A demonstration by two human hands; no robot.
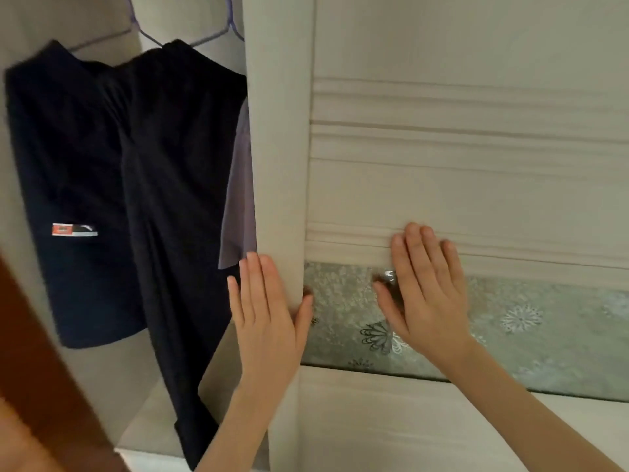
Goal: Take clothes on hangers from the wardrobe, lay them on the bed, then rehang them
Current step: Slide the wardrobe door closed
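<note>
the pale wardrobe door [459, 148] fills everything from twelve to four o'clock, with a frosted floral glass band [527, 335] across it at three. in the opening at nine to eleven o'clock hang dark clothes [129, 172] on lilac hangers [190, 39] (a grey garment [238, 199] peeks beside the door edge). the left hand [269, 318] lies flat and open on the door's edge at six; the right hand [425, 291] presses open-palmed on the panel, grasping nothing.

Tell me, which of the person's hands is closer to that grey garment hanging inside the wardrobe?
Left. The left hand lies flat on the door's edge, just below the grey garment. The right hand lies flat on the sliding door, further right.
</note>
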